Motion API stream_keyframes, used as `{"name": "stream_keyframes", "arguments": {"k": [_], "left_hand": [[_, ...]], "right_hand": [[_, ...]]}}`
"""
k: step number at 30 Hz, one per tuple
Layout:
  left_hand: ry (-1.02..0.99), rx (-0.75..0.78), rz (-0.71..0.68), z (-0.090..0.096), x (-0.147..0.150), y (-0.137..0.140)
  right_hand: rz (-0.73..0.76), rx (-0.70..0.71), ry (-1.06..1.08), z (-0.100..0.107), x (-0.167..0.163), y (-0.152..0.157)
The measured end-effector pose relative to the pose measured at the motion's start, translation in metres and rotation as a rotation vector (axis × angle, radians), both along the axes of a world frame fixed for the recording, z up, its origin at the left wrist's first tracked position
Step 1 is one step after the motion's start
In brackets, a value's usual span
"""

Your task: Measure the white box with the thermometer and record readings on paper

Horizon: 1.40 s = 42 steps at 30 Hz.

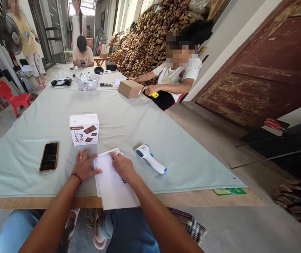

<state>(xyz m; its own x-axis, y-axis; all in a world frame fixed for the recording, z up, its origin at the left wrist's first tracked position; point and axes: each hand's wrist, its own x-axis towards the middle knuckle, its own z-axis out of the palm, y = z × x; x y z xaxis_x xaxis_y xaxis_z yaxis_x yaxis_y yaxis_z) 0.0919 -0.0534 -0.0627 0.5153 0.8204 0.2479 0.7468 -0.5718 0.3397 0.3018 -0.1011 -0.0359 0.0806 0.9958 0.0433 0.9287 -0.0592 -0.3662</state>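
In my right hand [123, 166] is a dark pen [124, 181], its tip near the top of a white sheet of paper [113, 191]. My left hand [85, 166] lies with fingers spread on the cloth, its thumb touching the paper's left edge. Beneath the sheet, a strip of another page with blue writing [97, 182] shows. A white box with chocolate pictures [84, 130] stands just beyond my left hand. To the left lies a smartphone in a brown case [49, 157]. A white and blue infrared thermometer [150, 159] rests right of my right hand.
A pale green cloth [47, 116] covers the long table. Farther along are a clear plastic basin [87, 85] with bottles and a cardboard box [130, 89]. A person [180, 70] at the right side holds something yellow. A red chair [12, 96] and a fan [9, 35] stand left.
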Motion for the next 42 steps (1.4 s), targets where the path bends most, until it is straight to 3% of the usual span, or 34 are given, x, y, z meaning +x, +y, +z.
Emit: {"name": "stream_keyframes", "arguments": {"k": [6,9,13,19,23,28,34,42], "left_hand": [[-0.026,-0.038,0.005,0.001,0.001,-0.003],[-0.038,-0.059,0.014,0.003,0.003,-0.006],[-0.014,-0.065,0.019,0.004,0.004,-0.008],[-0.011,-0.046,-0.040,0.006,0.003,-0.009],[0.020,-0.060,-0.049,0.009,0.003,-0.010],[0.084,-0.070,-0.026,0.014,0.006,-0.012],[0.102,-0.066,-0.024,0.018,0.007,-0.015],[0.079,-0.062,-0.040,0.018,0.004,-0.015]], "right_hand": [[0.140,0.334,0.592,-0.009,0.014,-0.005],[0.096,0.420,0.781,-0.005,0.006,-0.009],[-0.073,0.426,0.963,0.009,-0.010,-0.015],[-0.063,0.347,1.232,0.031,-0.027,-0.018],[-0.088,0.208,1.251,0.025,-0.037,-0.012],[-0.167,0.109,1.216,0.000,-0.047,-0.007],[-0.122,0.226,1.127,-0.021,-0.048,-0.010],[-0.132,0.249,1.074,-0.032,-0.049,-0.014]]}}
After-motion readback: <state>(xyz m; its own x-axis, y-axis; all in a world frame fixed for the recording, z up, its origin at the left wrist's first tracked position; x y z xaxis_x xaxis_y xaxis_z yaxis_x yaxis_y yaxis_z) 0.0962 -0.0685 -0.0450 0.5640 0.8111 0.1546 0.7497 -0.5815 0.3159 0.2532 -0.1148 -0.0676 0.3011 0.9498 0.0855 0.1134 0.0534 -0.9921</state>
